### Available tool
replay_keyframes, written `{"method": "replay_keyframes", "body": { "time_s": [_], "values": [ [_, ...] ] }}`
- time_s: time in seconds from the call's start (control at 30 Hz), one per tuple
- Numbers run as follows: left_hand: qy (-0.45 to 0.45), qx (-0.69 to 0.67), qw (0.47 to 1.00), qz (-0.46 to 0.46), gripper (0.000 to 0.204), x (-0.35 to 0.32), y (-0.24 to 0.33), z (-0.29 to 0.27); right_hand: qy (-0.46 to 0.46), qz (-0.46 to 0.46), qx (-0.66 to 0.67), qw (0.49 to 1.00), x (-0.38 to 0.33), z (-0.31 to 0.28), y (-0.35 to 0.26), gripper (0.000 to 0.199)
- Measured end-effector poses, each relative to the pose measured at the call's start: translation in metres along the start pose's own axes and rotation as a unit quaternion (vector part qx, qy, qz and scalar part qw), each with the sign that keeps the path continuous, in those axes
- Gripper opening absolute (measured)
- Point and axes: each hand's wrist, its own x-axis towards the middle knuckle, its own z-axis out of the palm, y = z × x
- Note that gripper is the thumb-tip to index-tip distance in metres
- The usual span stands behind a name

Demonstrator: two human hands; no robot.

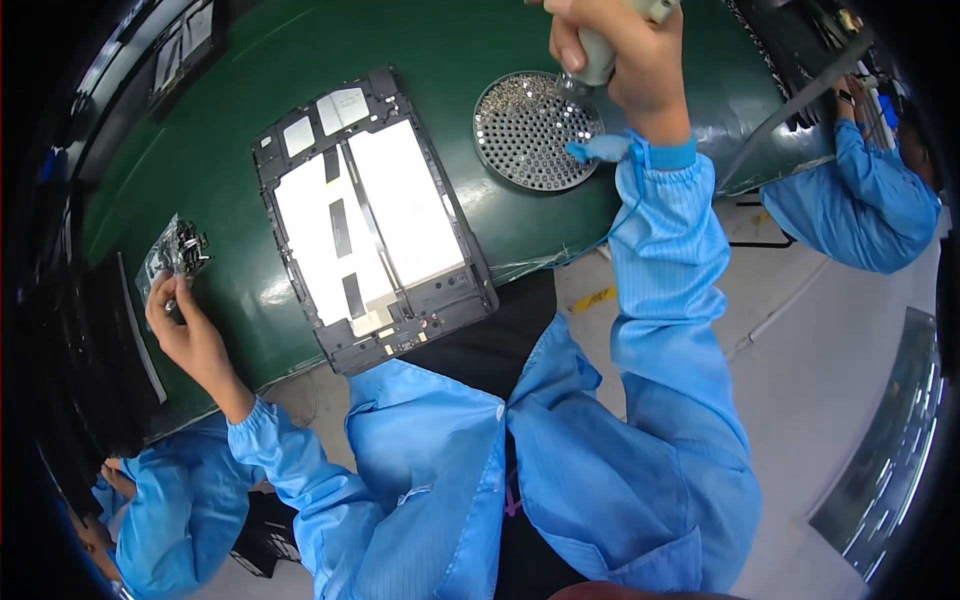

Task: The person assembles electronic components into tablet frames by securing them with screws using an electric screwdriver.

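A dark green glossy mat (470, 40) covers the workbench and reflects overhead light in pale patches. Its front edge curves across the view. Below the bench lies a pale grey floor (830, 380) marked with a yellow strip (594, 299) and dark lines. Co-workers in blue coats sit at the far right (860, 210) and lower left (170, 510).

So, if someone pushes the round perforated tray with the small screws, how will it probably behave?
The round perforated tray lies flat and low on the green mat, so it would likely slide, not tip. It looks like thin metal, probably stiff and light. The loose screws heaped on it could scatter if it is jolted; the right hand holds a tool at its edge.
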Motion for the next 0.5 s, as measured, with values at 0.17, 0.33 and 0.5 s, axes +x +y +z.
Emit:
{"method": "replay_keyframes", "body": {
  "time_s": [0.17,0.33,0.5],
  "values": [
    [0.068,-0.175,0.982,-0.030,0.014,0.013,0.014,0.010,-0.039,0.070,0.071,0.994,-0.027,0.014,-0.011,0.032],
    [0.039,-0.260,0.964,0.024,0.031,0.051,0.079,0.028,-0.047,0.070,0.103,0.991,-0.035,0.034,0.010,0.030],
    [-0.073,-0.331,0.941,-0.010,0.031,0.079,0.089,0.114,-0.059,0.049,0.140,0.987,-0.035,0.032,0.011,0.030]
  ]
}}
